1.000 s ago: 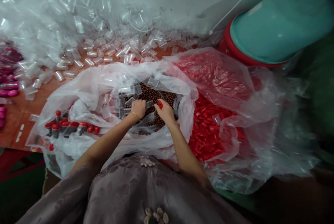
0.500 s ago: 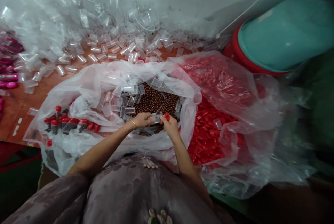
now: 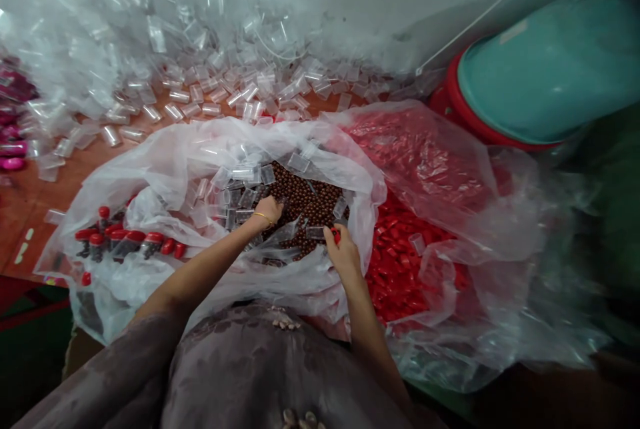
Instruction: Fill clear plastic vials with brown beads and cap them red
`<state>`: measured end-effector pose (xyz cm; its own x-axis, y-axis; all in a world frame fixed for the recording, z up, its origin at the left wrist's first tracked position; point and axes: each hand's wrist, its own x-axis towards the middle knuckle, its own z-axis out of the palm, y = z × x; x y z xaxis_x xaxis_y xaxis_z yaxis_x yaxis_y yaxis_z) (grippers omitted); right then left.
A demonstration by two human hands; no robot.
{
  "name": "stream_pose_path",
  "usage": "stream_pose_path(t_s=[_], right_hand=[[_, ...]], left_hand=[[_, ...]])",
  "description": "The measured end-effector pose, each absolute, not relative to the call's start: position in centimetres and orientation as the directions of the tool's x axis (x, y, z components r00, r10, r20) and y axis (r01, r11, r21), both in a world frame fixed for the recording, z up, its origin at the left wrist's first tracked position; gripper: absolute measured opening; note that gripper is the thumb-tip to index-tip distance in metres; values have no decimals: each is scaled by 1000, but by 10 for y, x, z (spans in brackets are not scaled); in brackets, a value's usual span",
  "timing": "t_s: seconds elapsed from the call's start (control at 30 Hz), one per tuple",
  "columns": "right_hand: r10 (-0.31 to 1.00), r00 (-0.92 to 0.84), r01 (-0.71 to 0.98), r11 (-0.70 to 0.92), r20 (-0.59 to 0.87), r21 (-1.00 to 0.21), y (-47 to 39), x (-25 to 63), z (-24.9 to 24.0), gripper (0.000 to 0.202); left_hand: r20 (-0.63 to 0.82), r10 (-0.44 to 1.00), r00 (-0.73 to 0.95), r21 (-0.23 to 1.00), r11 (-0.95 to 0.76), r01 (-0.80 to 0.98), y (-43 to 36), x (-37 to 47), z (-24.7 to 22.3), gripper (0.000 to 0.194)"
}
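Head view shows the right hand [image 3: 346, 252] with fingers curled around a red cap [image 3: 337, 236], a clear tube [image 3: 315, 233] by their tips; the left hand [image 3: 269, 209] meets brown beads [image 3: 310, 199] inside a white bag [image 3: 117, 166], its grip impossible to tell.

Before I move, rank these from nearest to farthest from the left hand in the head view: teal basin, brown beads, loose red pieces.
1. Brown beads: right at the left hand, spreading to its right.
2. Loose red pieces: farther out, to the right.
3. Teal basin: farthest, at the upper right.
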<state>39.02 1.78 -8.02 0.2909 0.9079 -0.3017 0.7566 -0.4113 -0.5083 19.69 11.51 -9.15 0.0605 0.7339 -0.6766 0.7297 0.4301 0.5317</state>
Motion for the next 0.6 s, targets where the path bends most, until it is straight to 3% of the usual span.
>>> stream_pose_path(t_s=[0.13,0.2,0.33,0.47,0.6], right_hand=[[923,263,673,-385,-282,-632,13,394,-78,51],[924,270,590,-381,-271,-711,15,393,-75,49],[863,303,270,-484,-403,-832,23,386,-65,48],[788,226,-111,-564,-573,-818,30,376,-52,45],[817,143,-129,-543,-558,-829,36,363,-38,46]], left_hand=[[-551,835,-5,571,381,727,130,220,-109,18],[-501,865,21,648,359,672,132,223,-117,16],[-355,918,177,918,306,253,124,209,-127,12],[-191,936,294,979,205,-17,108,187,-117,29],[-164,909,382,986,164,32,93,174,-97,36]])
